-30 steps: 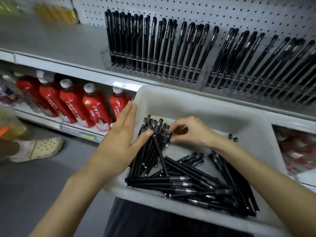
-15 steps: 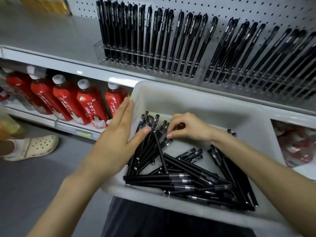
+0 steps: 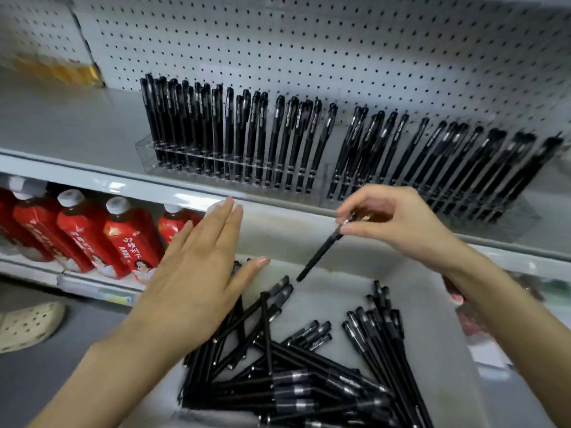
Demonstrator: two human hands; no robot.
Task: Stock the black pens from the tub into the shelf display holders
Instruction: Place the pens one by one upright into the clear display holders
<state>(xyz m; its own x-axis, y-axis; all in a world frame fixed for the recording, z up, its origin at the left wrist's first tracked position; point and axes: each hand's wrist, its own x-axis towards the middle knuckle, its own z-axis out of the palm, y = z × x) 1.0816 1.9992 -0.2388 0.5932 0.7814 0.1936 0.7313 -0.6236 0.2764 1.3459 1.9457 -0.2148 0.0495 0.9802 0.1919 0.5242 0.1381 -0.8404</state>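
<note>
Right hand pinches one black pen by its far end; it looks light, stiff and slick, likely steadier mid-barrel. Left hand hovers flat, holding nothing, over the tub.

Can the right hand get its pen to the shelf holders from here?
Probably yes. The right hand pinches one pen above the tub, just in front of the clear holders, with nothing between them. Which slots are free is hard to make out.

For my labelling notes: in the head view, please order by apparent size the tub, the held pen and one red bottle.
tub
red bottle
held pen, smallest although nearer the camera
</note>
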